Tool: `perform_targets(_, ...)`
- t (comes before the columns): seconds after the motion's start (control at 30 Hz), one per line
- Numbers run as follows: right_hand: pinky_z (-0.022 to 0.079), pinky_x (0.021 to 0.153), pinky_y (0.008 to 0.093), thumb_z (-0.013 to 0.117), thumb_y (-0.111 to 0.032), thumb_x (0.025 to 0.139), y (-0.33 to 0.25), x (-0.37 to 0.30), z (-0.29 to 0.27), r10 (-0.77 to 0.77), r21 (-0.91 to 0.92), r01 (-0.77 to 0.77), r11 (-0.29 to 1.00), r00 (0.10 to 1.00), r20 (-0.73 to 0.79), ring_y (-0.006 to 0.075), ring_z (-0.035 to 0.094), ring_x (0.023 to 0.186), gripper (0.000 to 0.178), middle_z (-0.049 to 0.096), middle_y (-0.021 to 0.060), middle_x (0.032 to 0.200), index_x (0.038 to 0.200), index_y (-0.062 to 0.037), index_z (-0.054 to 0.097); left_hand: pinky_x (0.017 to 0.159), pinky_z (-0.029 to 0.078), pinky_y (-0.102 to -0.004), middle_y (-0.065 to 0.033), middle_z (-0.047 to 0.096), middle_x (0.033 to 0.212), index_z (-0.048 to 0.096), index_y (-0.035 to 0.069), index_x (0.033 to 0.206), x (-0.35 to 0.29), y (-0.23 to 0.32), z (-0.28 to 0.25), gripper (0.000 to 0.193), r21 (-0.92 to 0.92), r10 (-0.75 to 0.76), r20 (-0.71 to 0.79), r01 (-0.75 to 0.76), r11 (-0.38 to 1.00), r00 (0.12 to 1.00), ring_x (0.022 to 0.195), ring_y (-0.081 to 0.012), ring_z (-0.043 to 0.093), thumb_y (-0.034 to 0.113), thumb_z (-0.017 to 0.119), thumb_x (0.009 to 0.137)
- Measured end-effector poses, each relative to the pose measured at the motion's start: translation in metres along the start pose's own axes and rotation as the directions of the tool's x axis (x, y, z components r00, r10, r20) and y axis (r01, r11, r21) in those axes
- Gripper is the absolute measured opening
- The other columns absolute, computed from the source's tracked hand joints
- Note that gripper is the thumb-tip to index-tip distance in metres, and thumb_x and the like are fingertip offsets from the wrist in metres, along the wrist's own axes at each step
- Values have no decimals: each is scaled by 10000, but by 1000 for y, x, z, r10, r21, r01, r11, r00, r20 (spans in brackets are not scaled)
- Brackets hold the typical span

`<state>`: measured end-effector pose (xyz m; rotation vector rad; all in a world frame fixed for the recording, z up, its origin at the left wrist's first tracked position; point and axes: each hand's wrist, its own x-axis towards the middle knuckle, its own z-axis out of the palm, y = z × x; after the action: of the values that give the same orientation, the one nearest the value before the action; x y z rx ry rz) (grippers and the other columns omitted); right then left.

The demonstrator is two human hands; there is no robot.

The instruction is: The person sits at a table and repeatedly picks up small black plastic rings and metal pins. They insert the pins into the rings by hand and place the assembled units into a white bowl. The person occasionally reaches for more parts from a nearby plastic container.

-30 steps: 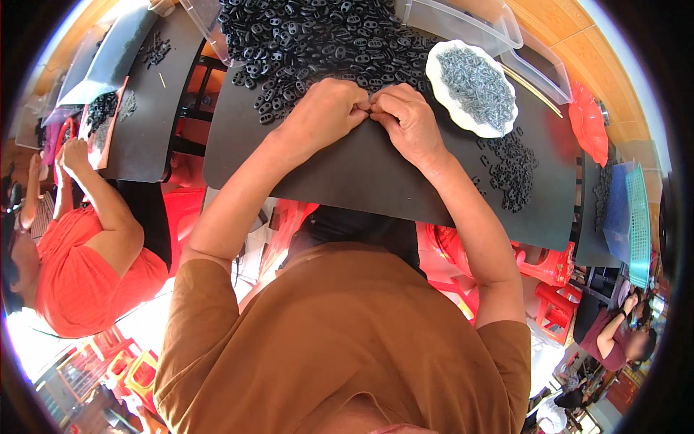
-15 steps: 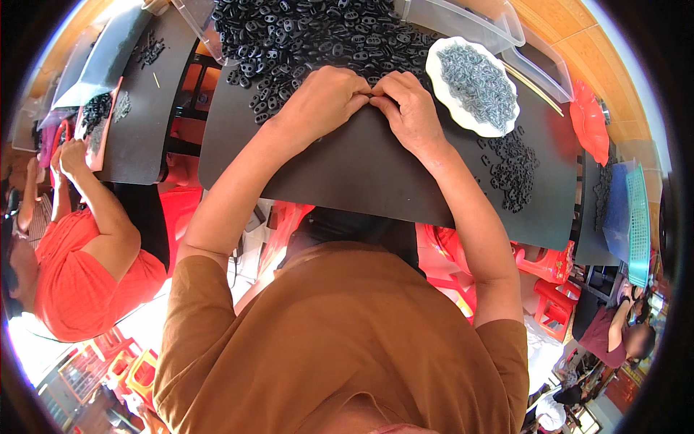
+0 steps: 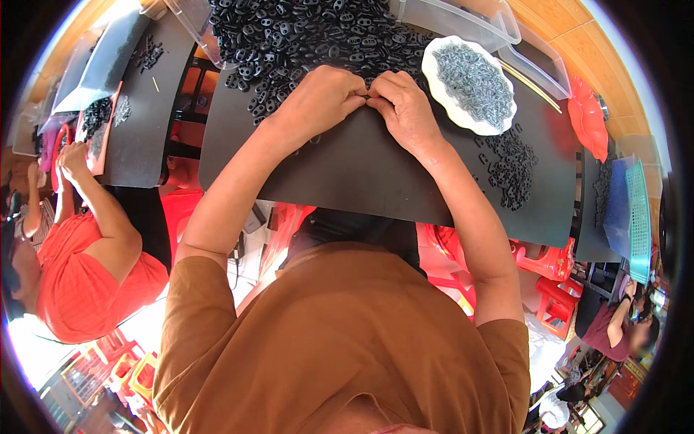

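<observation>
My left hand (image 3: 329,98) and my right hand (image 3: 402,108) meet fingertip to fingertip above the dark table (image 3: 347,173). Both are closed in a pinch, and whatever lies between the fingertips is too small and covered to name. Just beyond them spreads a large heap of black oval plastic pieces with two holes (image 3: 303,40). To the right of my right hand stands a white scalloped dish (image 3: 431,76) full of small shiny grey metal pieces (image 3: 473,83). A pile of small black clip-like pieces (image 3: 512,170) lies on the table nearer to me than the dish.
Clear plastic bins (image 3: 463,22) stand along the far edge, with thin sticks (image 3: 531,85) by the dish. A red scalloped dish (image 3: 587,119) and a teal basket (image 3: 637,220) are at the right. At another table on the left works a person in red (image 3: 94,267).
Both hands have shifted very slightly left and stay pinched together. The dish and the table appear a little further left, along with the whole view.
</observation>
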<state>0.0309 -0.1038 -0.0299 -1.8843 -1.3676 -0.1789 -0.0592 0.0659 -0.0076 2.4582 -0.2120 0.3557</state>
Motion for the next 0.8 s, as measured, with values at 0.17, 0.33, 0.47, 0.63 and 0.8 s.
perform_targets(0.17,487,744,399,723,-7,748,-3,-1,-1,12,-9,-12,1000,1000,12,307,561,819,132,607,71,851,824,-32,618,693,529,-381,-175,678,801,707,-20,918,-1,-1,2,139,6,13,-3,-13,1000,1000,753,-329,672,58,691,804)
perform_targets(0.33,484,766,409,728,-25,746,-2,0,-2,7,-18,-7,1000,1000,-15,310,566,852,133,605,81,882,818,-28,617,693,529,-379,-169,678,798,714,-11,924,-1,-3,2,142,57,25,-27,-23,998,999,745,-328,670,59,695,803)
perform_targets(0.47,482,780,402,739,-32,738,-12,2,-11,-78,-65,75,995,996,-48,309,582,886,161,619,83,901,835,-33,612,669,524,-353,-143,690,796,721,-10,945,-5,6,-8,149,-40,-19,-27,18,999,999,709,-266,673,64,701,817)
perform_targets(0.63,491,676,334,717,-35,795,-11,2,-24,97,204,-94,974,995,-6,202,630,765,124,652,45,806,847,-21,605,646,509,-292,-100,710,819,727,-3,1000,-12,22,-14,163,-249,-159,-42,144,958,986,682,-143,635,85,704,865)
perform_targets(0.8,512,724,238,697,-113,888,13,33,-83,394,505,-460,730,887,239,84,643,767,85,673,17,850,885,-46,644,643,499,-267,-91,710,827,722,-3,1015,-22,17,-18,165,-269,-158,-130,118,956,979,672,-119,613,94,704,882)
